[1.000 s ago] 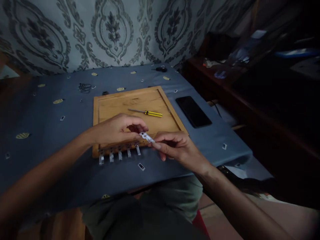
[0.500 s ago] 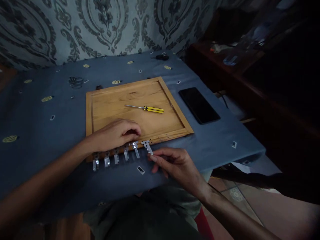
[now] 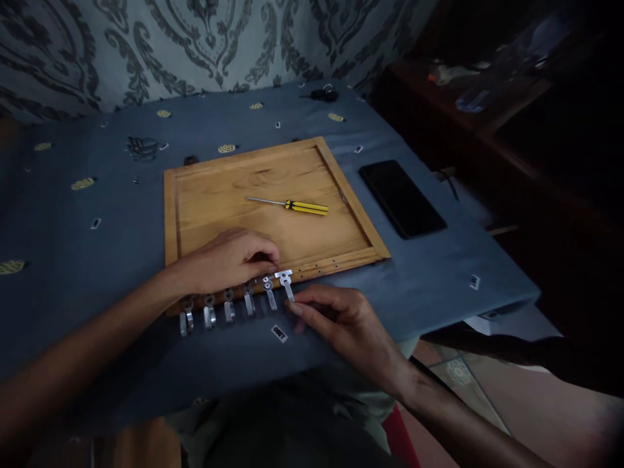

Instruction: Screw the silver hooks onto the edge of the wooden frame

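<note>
Because the wooden panel (image 3: 219, 208) lies flat, its near edge supports my left hand (image 3: 234, 260) — whether those fingertips hold anything, I cannot tell. My right hand (image 3: 348, 325) pinches the free end of the silver hook (image 3: 288, 288) — leaving its wider head uncovered on that edge.

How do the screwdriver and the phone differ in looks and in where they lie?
The screwdriver is slim, with a yellow and black handle and a metal shaft; the phone is a broad, dark slab. The screwdriver lies on the wooden board, the phone on the blue cloth to its right. Neither is in a hand.
</note>
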Demonstrator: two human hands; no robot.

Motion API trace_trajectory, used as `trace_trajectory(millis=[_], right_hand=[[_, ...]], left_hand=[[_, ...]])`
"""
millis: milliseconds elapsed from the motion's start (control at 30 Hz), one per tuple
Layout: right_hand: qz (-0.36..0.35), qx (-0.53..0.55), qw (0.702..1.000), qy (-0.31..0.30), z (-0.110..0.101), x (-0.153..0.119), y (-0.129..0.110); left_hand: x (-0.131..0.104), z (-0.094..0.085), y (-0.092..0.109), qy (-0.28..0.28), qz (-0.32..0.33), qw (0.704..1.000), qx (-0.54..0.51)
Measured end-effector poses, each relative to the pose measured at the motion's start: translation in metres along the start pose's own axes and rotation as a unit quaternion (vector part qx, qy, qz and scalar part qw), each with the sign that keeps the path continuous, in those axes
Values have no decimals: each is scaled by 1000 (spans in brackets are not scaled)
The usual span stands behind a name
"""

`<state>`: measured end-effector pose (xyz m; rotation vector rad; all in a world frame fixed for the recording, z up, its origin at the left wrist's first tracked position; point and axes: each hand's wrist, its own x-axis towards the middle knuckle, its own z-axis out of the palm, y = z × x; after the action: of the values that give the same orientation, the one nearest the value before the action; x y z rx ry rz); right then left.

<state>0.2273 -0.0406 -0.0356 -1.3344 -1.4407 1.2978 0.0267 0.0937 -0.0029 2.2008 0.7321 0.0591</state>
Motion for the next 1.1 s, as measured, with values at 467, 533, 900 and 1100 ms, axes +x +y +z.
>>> trace_trajectory(millis=[467,533,900,1100], right_hand=[[-33,-19,999,-12,-3,2,2],[-36,-23,999,-12,-3,2,1],[-72,-67,995,-20,-3,1,0],[-109,-109,988,9,1,-3,0]], left_hand=[[1,0,5,-2,-28,1000,6],[1,2,6,3,-36,999,8],[4,3,14,3,-64,998,14],[3,2,17,2,-80,997,1]])
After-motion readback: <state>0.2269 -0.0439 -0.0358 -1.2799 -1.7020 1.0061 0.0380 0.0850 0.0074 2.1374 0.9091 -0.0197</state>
